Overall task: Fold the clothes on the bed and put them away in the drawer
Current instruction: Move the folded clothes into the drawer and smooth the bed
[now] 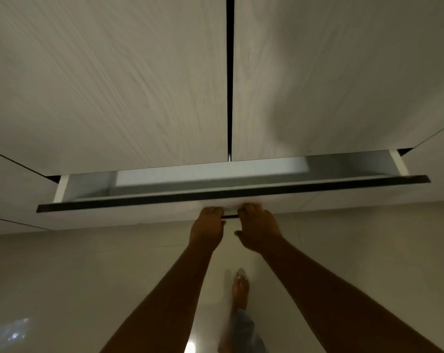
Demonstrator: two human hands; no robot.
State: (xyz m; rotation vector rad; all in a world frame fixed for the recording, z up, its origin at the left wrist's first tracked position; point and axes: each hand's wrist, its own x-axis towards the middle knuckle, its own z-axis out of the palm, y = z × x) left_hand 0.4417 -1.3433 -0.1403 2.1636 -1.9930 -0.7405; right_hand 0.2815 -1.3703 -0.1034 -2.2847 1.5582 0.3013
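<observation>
So, drawer (215,180): pulled out a little from under the two wardrobe doors (114,85). It sits slanted across the view, left end lower than the right, and the white inside shows through the slot.
Front edge: a dark strip (231,194) runs along the top of the drawer front for nearly the full width of the view.
Side walls: white, one showing at each end of the drawer. The opening between the doors' bottom edge and the front edge is narrow.
Door seam: the black gap (230,72) between the doors comes straight down to about the middle of the drawer, just above the hands.
Handle (229,216): a short dark bar low on the drawer front, with only a bit showing between the hands.
Left hand (209,225): fingers curled over the handle's left end, back of the hand toward the camera.
Right hand (257,229): just beside the left, fingers curled on the handle's right end, thumb poking out underneath.
Room: glossy pale floor (63,276) lies open on both sides below the drawer. One bare foot (240,289) stands on it between the forearms.
Blur: kinda smeared around the fingers, so I can't tell how deep the grip goes.
</observation>
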